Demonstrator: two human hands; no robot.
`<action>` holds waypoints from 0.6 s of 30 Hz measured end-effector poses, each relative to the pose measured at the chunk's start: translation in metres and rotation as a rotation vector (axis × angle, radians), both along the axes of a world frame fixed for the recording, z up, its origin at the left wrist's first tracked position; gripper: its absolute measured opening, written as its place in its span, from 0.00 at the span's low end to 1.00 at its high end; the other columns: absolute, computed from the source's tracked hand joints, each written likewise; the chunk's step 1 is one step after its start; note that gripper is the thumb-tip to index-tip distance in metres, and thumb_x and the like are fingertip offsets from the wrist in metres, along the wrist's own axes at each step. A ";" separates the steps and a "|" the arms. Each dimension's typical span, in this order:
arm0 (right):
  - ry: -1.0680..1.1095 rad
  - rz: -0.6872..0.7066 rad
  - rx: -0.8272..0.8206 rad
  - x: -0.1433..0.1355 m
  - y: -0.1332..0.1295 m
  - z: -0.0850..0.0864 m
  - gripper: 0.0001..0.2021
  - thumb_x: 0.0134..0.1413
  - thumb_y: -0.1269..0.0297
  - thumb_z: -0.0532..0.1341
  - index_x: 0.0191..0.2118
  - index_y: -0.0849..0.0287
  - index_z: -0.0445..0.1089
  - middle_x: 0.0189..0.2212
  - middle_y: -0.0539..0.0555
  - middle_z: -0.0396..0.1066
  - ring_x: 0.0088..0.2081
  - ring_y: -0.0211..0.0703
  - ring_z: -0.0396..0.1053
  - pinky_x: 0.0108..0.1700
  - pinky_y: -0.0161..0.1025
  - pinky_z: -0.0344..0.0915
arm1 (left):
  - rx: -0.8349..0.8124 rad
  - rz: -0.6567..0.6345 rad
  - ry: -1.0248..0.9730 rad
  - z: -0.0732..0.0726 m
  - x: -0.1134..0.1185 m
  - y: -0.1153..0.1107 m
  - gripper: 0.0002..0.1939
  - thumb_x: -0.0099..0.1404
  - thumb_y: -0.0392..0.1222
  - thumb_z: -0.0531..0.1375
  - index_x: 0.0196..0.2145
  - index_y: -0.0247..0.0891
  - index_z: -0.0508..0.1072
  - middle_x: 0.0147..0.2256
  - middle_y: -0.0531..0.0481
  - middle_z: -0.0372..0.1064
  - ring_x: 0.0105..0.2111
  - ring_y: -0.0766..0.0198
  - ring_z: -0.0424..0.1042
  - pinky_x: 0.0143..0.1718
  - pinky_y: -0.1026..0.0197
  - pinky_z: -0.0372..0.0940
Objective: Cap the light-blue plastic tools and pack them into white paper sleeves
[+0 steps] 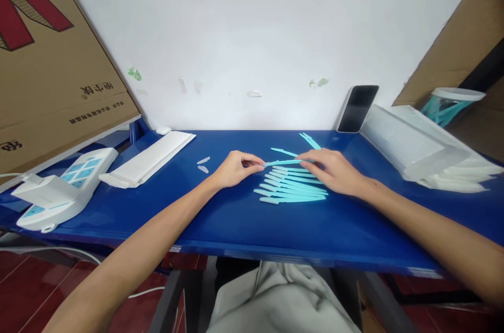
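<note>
Head view: brown cardboard box (47,60) at far left is printed with dark characters, too skewed to be read. A slim turquoise plastic stick with a pale tip (280,163) is pinched at that tip by the left hand (235,169) and at the other end by the right hand (333,170), just above the blue tabletop (236,217). Roughly seven like sticks are fanned in a row (291,188) beneath; three more lie behind. Two small white caps (203,164) are seen left.

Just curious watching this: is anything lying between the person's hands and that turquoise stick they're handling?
Nothing visible. The left hand pinches one end of the turquoise stick and the right hand rests on the other end, directly above the row of sticks on the blue table.
</note>
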State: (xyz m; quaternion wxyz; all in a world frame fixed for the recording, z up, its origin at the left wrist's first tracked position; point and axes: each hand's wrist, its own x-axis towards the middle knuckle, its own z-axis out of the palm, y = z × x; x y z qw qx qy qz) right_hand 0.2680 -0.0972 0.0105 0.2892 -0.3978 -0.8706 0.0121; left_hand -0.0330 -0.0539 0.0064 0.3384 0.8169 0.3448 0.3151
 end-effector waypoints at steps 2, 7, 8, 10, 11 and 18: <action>0.014 0.025 -0.025 -0.002 -0.002 0.001 0.17 0.72 0.57 0.52 0.49 0.57 0.76 0.42 0.57 0.80 0.40 0.48 0.76 0.45 0.44 0.69 | 0.019 -0.002 -0.023 0.002 0.004 -0.006 0.14 0.65 0.50 0.66 0.42 0.38 0.84 0.39 0.45 0.82 0.37 0.57 0.78 0.39 0.60 0.70; 0.064 0.046 -0.042 -0.010 -0.010 0.003 0.17 0.73 0.57 0.50 0.48 0.57 0.75 0.37 0.58 0.77 0.35 0.46 0.73 0.41 0.43 0.69 | 0.079 0.020 -0.106 0.005 0.013 -0.016 0.13 0.64 0.49 0.67 0.39 0.37 0.85 0.36 0.45 0.82 0.36 0.58 0.77 0.38 0.60 0.69; 0.069 0.048 -0.042 -0.012 -0.011 0.003 0.17 0.73 0.57 0.50 0.48 0.57 0.75 0.37 0.58 0.77 0.35 0.46 0.73 0.41 0.43 0.69 | 0.081 0.019 -0.115 0.005 0.013 -0.016 0.13 0.65 0.49 0.67 0.39 0.37 0.85 0.36 0.44 0.82 0.35 0.58 0.77 0.37 0.60 0.68; 0.071 0.052 -0.050 -0.013 -0.013 0.003 0.17 0.73 0.57 0.50 0.47 0.57 0.74 0.37 0.57 0.77 0.35 0.46 0.73 0.41 0.42 0.68 | 0.082 0.014 -0.118 0.005 0.012 -0.016 0.14 0.65 0.50 0.67 0.39 0.36 0.84 0.36 0.44 0.81 0.32 0.60 0.75 0.34 0.61 0.67; 0.068 0.055 -0.059 -0.014 -0.013 0.004 0.17 0.73 0.57 0.50 0.47 0.57 0.74 0.37 0.57 0.77 0.35 0.46 0.73 0.40 0.42 0.68 | 0.088 0.012 -0.114 0.004 0.011 -0.016 0.15 0.65 0.50 0.67 0.40 0.36 0.84 0.35 0.44 0.81 0.31 0.61 0.74 0.33 0.61 0.66; -0.076 0.080 -0.114 -0.017 -0.013 0.006 0.19 0.74 0.58 0.47 0.52 0.57 0.73 0.42 0.59 0.75 0.43 0.50 0.73 0.47 0.45 0.67 | 0.393 -0.102 0.210 0.013 0.003 -0.009 0.18 0.75 0.51 0.54 0.46 0.40 0.81 0.43 0.44 0.79 0.43 0.58 0.75 0.47 0.57 0.63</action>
